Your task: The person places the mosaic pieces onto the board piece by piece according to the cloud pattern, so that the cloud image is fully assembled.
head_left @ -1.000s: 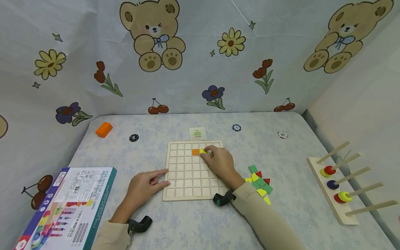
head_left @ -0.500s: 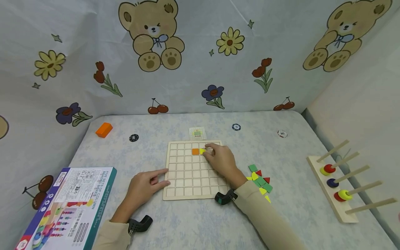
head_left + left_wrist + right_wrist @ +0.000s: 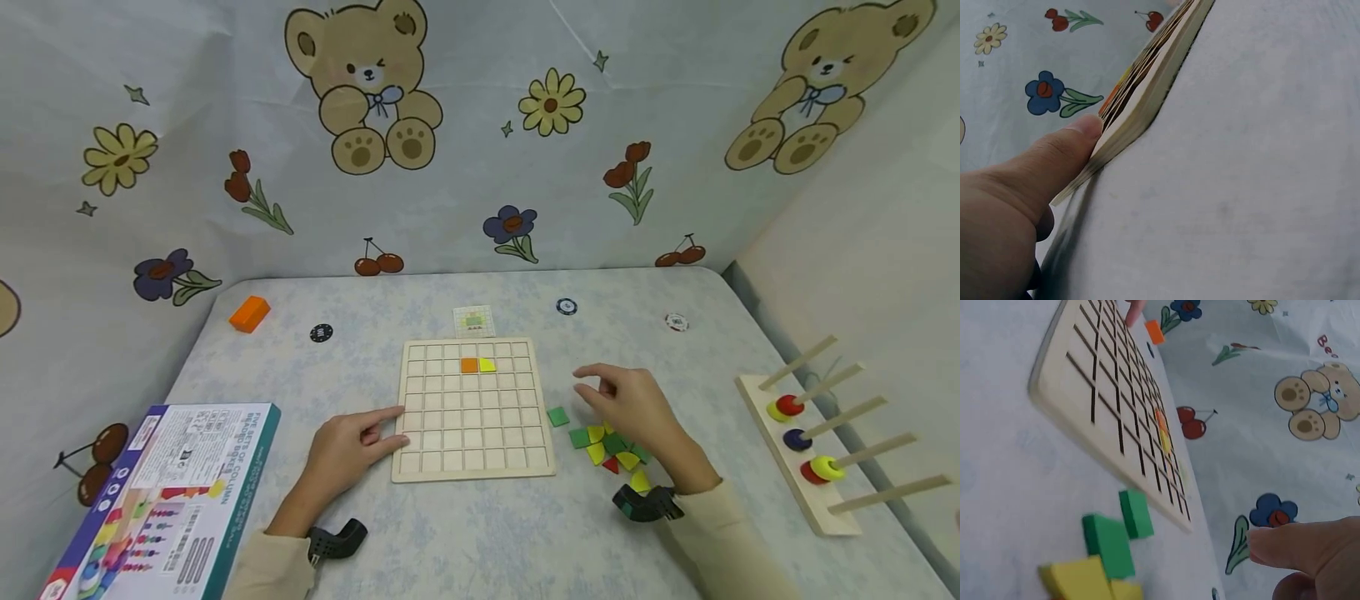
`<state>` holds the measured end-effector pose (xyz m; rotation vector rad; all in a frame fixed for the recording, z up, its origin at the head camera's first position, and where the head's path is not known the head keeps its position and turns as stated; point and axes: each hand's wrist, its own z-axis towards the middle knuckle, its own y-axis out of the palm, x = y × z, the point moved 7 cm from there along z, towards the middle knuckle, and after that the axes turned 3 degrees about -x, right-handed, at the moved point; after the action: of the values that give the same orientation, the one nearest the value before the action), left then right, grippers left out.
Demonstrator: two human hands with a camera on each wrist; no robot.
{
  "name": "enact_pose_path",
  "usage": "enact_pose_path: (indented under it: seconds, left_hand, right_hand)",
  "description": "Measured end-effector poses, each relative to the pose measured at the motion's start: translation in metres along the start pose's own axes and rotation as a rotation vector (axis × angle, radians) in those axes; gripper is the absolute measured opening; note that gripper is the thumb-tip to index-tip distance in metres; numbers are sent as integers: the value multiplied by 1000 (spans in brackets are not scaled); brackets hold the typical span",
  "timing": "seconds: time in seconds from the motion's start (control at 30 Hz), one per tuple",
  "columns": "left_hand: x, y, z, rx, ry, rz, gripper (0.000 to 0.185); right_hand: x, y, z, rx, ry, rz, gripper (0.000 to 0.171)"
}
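Note:
A wooden grid board (image 3: 472, 425) lies on the table, with an orange square tile (image 3: 469, 365) and a yellow tile (image 3: 487, 365) side by side in its upper cells. My left hand (image 3: 348, 446) touches the board's left edge with extended index finger and thumb; the left wrist view shows the thumb (image 3: 1063, 153) against the rim. Right of the board, my right hand (image 3: 633, 408) hovers over loose green, yellow and red tiles, its thumb and index finger apart and nothing between them. One green tile (image 3: 557, 417) lies nearest the board. The hand partly covers the pile.
A patterned card (image 3: 473, 322) lies behind the board. Poker chips (image 3: 321, 332) and an orange block (image 3: 250, 314) sit farther back. At left is a large printed box (image 3: 180, 492); at right stands a wooden peg rack (image 3: 802, 458) with coloured beads.
My right hand has left the yellow tile on the board and moved right, over the loose tiles. Those tiles now spread farther left, toward the board. My left hand has stayed put.

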<state>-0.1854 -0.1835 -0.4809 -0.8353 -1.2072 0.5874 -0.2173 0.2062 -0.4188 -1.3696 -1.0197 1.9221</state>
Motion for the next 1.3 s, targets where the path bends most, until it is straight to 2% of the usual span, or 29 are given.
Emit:
enact_pose_path:
  seconds: [0.13, 0.23, 0.4, 0.5, 0.73, 1.03, 1.3]
  left_hand:
    - [-3, -1, -1, 10, -6, 3, 45]
    - [-5, 0, 0, 18, -4, 8, 44]
    - [-7, 2, 1, 11, -8, 8, 44]
    - [-6, 3, 0, 9, -19, 1, 44]
    - [-4, 1, -2, 9, -5, -2, 46]
    - [-4, 1, 0, 3, -10, -3, 45]
    - [-2, 1, 0, 10, 16, 5, 45]
  right_hand:
    - [23, 1, -23, -83, 48, 24, 17]
    - [31, 3, -34, -162, 53, 49, 18]
    - [32, 2, -38, -207, 38, 17, 27]
    - [33, 9, -39, -232, 60, -12, 28]
    - [29, 17, -45, -170, 39, -114, 23]
    - [26, 23, -46, -188, 56, -134, 24]
    - [30, 19, -49, -156, 90, -141, 23]
